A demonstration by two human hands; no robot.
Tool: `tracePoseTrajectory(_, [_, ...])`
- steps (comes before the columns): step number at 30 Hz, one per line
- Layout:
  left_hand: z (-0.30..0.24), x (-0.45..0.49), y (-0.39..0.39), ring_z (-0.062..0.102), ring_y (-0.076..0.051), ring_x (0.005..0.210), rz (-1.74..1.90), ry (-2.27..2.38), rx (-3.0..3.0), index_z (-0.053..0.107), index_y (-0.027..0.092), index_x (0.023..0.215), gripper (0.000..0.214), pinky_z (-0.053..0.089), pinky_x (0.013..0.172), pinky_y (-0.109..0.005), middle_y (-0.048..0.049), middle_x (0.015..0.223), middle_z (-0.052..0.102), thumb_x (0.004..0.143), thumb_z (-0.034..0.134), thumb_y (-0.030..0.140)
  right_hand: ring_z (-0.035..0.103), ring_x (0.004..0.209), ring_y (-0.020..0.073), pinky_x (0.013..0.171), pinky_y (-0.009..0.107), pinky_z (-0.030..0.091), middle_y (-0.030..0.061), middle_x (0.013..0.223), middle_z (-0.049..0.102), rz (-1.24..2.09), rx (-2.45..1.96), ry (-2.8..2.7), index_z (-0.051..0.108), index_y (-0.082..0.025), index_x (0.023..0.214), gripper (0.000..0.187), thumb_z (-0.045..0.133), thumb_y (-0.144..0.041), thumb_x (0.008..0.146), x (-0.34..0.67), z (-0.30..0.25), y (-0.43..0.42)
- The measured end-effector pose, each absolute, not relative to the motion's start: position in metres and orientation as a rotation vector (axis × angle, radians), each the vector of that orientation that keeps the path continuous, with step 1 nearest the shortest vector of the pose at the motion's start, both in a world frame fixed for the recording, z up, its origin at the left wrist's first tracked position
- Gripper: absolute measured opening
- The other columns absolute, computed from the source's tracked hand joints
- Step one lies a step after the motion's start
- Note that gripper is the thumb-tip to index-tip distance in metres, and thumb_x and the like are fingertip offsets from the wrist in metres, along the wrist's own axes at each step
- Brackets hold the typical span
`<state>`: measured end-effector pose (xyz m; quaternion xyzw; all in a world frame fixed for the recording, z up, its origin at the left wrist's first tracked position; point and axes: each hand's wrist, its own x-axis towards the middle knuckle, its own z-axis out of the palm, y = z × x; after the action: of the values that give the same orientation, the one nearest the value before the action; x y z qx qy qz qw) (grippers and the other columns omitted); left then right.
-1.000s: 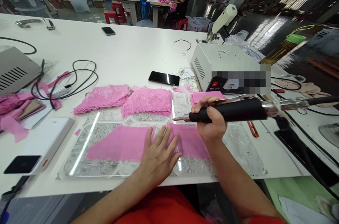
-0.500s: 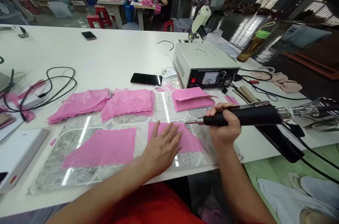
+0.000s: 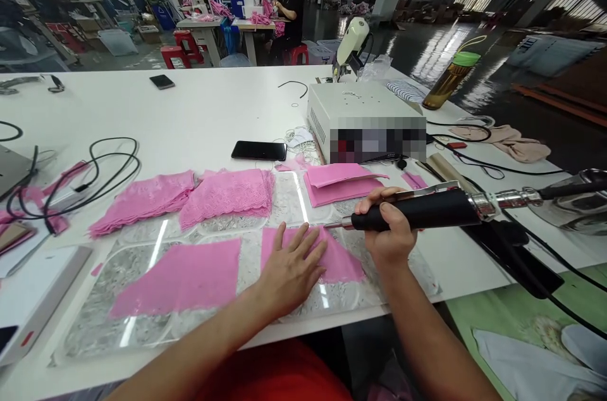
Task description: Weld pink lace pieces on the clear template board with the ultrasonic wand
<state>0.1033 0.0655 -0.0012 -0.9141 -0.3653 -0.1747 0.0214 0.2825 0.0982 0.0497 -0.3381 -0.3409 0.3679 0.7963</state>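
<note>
My left hand lies flat, fingers spread, on a small pink fabric piece on a clear plastic mat. A larger pink piece lies on the mat to its left, apart from it. My right hand grips a black-handled cutting tool, held level above the mat with its metal tip pointing left over the small piece. The tool's cable runs off to the right.
Two stacks of pink lace and a folded pink pile lie behind the mat. A black phone, a white control box, black cables and a bottle stand further back. A person sews at a far table.
The view has shifted slightly. My right hand with the tool has drifted a little left and up. My left hand stays flat on the small pink piece.
</note>
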Motion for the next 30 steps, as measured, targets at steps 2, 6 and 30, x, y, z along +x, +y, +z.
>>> tracePoseTrajectory(2, [-0.001,0.103,0.065,0.045,-0.029,0.133,-0.544,-1.127,-2.829,0.055,0.022,0.13,0.037,0.023,0.114,-0.058,-0.0074,0.138,0.055,0.099,0.045,0.039,0.052,0.052,0.0092,0.054,0.029,0.048,-0.0036,0.073,0.053,0.773,-0.725,-0.739,0.053,-0.022,0.08,0.015,0.058,-0.025,0.066,0.282,0.05,0.098])
tracePoseTrajectory(6, [-0.002,0.103,0.066,0.045,-0.029,0.133,-0.551,-1.117,-2.823,0.055,0.022,0.13,0.037,0.022,0.114,-0.059,-0.0077,0.138,0.056,0.098,0.045,0.039,0.052,0.051,0.0095,0.053,0.029,0.048,-0.0036,0.072,0.053,0.771,-0.72,-0.739,0.053,-0.022,0.079,0.015,0.058,-0.024,0.065,0.282,0.051,0.099])
tracePoseTrajectory(30, [0.02,0.123,0.035,0.046,-0.024,0.133,-0.569,-0.791,-3.009,0.053,0.016,0.133,0.044,0.015,0.119,-0.049,-0.0072,0.137,0.057,0.101,0.038,0.042,0.051,0.051,0.0096,0.05,0.029,0.045,-0.003,0.073,0.055,0.702,-0.765,-0.708,0.053,-0.022,0.078,0.013,0.055,-0.026,0.066,0.323,0.056,0.063])
